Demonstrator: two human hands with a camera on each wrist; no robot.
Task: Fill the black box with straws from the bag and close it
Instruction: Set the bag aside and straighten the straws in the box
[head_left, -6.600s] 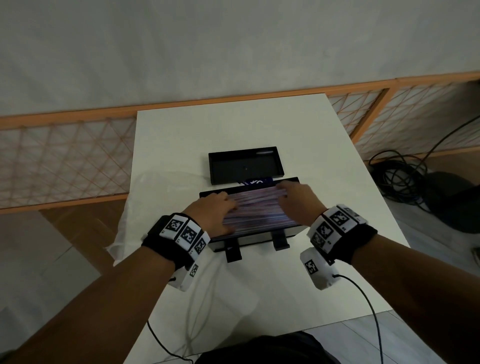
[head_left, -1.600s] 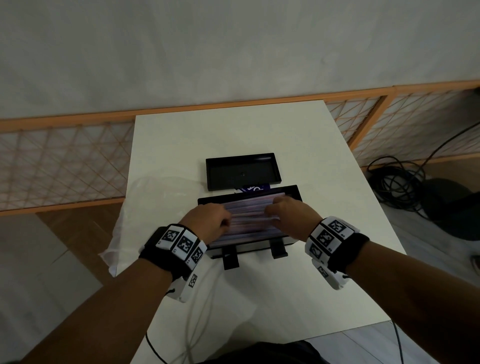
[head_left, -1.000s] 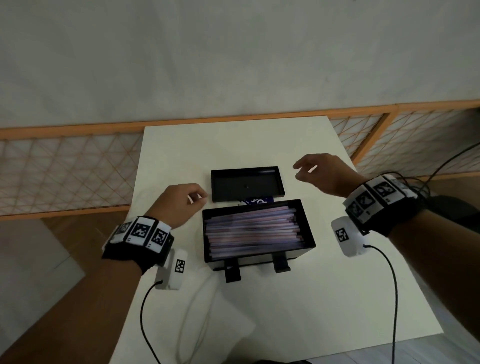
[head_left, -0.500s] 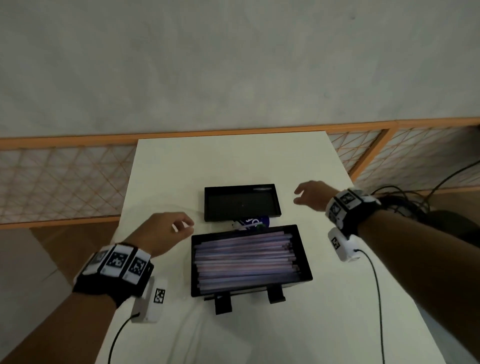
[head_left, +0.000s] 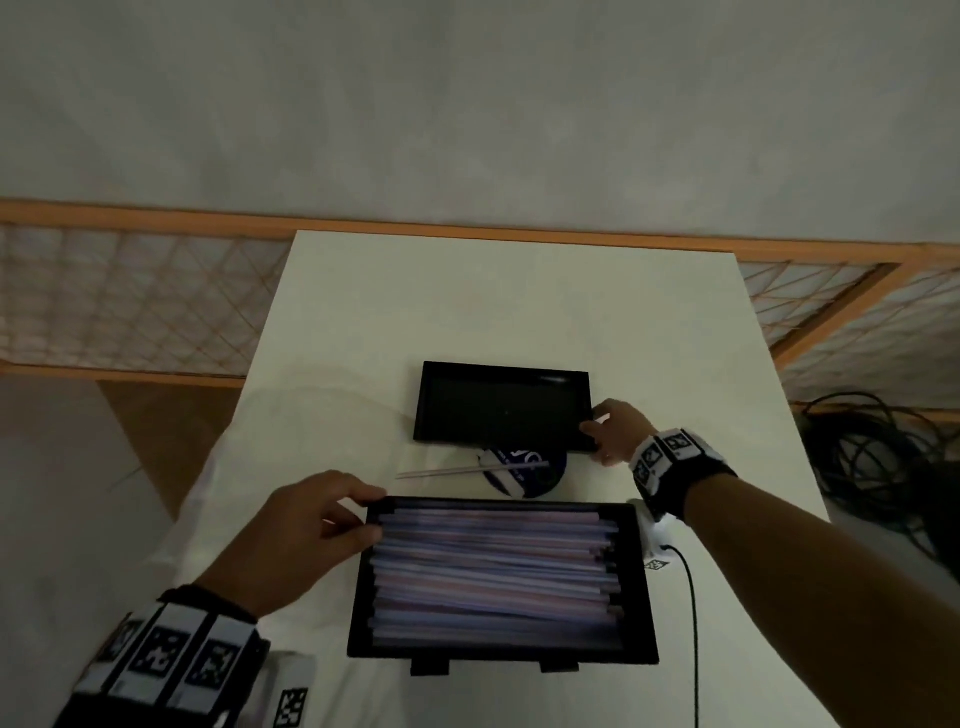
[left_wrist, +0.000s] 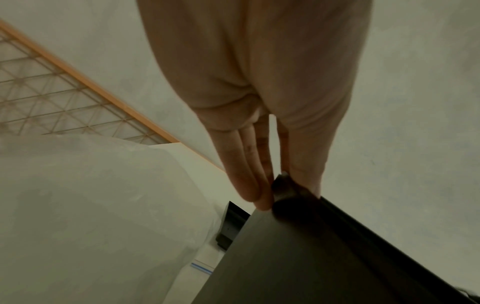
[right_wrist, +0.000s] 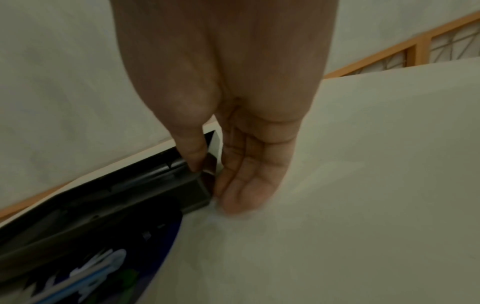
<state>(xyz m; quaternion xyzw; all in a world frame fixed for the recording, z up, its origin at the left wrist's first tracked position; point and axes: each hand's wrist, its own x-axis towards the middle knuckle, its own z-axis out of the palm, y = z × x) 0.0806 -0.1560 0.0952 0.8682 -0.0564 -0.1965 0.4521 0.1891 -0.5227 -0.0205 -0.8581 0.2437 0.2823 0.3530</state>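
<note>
The black box (head_left: 641, 582) stands open near the table's front, packed with pale pink and lilac straws (head_left: 493, 577). My left hand (head_left: 376, 512) pinches its far left corner; in the left wrist view the thumb and fingers (left_wrist: 259, 191) clamp that corner of the box (left_wrist: 311, 257). Behind it the black lid (head_left: 504, 408) lies inside up. My right hand (head_left: 592, 441) grips the lid's near right corner. In the right wrist view the thumb sits on the rim of the lid (right_wrist: 130, 195) and the fingers (right_wrist: 241, 191) are against its side.
One loose straw (head_left: 467, 470) lies between box and lid, across the bag's dark blue label (head_left: 524, 467). The clear plastic bag (head_left: 249, 457) spreads over the table's left side. A black cable (head_left: 693, 623) runs along the right. Coiled cables (head_left: 883, 457) lie on the floor.
Both hands left the straws and spread apart. The left hand has since come back to the box's far left corner, and the right hand has reached the lid and taken hold of its corner.
</note>
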